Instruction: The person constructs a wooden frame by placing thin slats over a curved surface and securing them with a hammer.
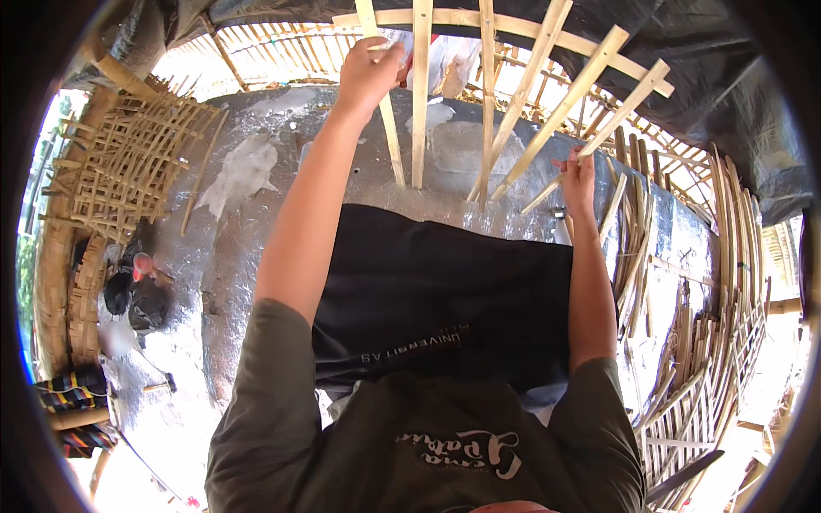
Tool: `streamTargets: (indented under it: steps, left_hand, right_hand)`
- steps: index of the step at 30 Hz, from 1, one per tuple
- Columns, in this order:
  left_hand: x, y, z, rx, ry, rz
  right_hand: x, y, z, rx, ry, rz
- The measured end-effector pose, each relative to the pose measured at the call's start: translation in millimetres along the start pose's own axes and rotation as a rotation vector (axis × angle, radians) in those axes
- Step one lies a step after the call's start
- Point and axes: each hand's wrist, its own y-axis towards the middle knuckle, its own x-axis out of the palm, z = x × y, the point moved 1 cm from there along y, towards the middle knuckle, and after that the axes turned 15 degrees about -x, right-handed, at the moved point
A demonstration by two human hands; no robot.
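A woven bamboo mat (pixel 128 162) lies at the far left on the grey floor (pixel 239 256). The left hand (pixel 369 73) is raised, fingers wrapped around an upright bamboo slat (pixel 389 128) near its top. More slats (pixel 530 103) fan out between. The right hand (pixel 578 179) pinches a slanted slat (pixel 599 137) low down, beside a pile of bamboo strips (pixel 710 342).
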Motion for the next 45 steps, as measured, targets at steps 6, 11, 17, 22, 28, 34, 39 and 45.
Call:
streamTargets:
  steps: [6, 11, 17, 22, 28, 34, 39, 45]
  left_hand:
    - [35, 33, 2, -0.196, -0.204, -0.027]
    - [43, 55, 25, -0.247, -0.611, -0.149]
    - [53, 79, 32, -0.398, -0.759, -0.229]
    - [59, 77, 33, -0.300, -0.780, -0.198]
    - [49, 58, 30, -0.344, -0.832, -0.077]
    - [38, 45, 17, -0.252, -0.862, -0.006]
    - [34, 36, 0, -0.176, -1.036, -0.092]
    - [17, 10, -12, -0.050, -0.972, -0.010]
  right_hand:
    - [-8, 5, -1, 0.045, 0.017, -0.016]
    - [-7, 3, -14, 0.045, 0.083, -0.069]
    - [-14, 5, -8, 0.019, 0.037, -0.074]
    - [-13, 6, -22, 0.128, -0.019, -0.074]
    - [-24, 6, -15, 0.135, -0.236, -0.088]
    - [-31, -1, -35, -0.064, -0.736, -0.150]
    - [-45, 6, -164, 0.218, -0.795, -0.617]
    - [16, -11, -257, 0.115, -0.528, -0.784]
